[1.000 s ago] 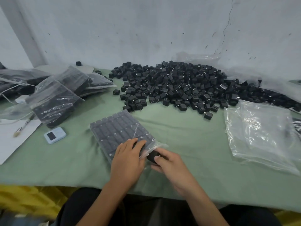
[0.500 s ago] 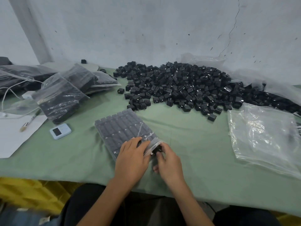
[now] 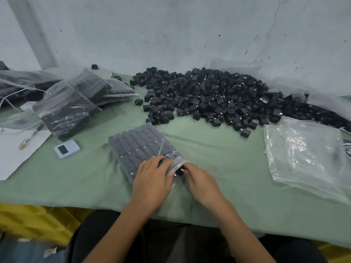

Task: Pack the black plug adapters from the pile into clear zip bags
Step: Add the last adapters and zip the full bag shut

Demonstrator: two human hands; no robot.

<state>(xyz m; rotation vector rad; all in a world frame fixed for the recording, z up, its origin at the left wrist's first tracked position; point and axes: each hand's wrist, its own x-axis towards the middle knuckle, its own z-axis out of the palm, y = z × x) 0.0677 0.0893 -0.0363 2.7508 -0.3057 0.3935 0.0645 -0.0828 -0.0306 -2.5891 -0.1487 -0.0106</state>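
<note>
Since a second ago right hand [image 3: 201,181] moved in, its black adapter [image 3: 179,170] now at the zip bag [image 3: 140,147] mouth. Far left: filled bags [image 3: 70,109]. Mid: zip bag flat on green table [image 3: 218,149], left hand [image 3: 152,179] fingers pressing flat on it; right hand pinches black adapter. Behind: pile [image 3: 218,97]. Far right: empty bags [image 3: 303,152].

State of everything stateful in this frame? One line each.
Bag: lying flat, mouth open, nearly full of rows.
Adapter: at the bag's mouth, pinched.
Left hand: pressing on the bag near its mouth.
Right hand: pinching the adapter.
Pile: loose, unpacked.
Packed bags: full, heaped at the left.
Empty bags: flat, empty, at the right.
Device: screen dark.
</note>
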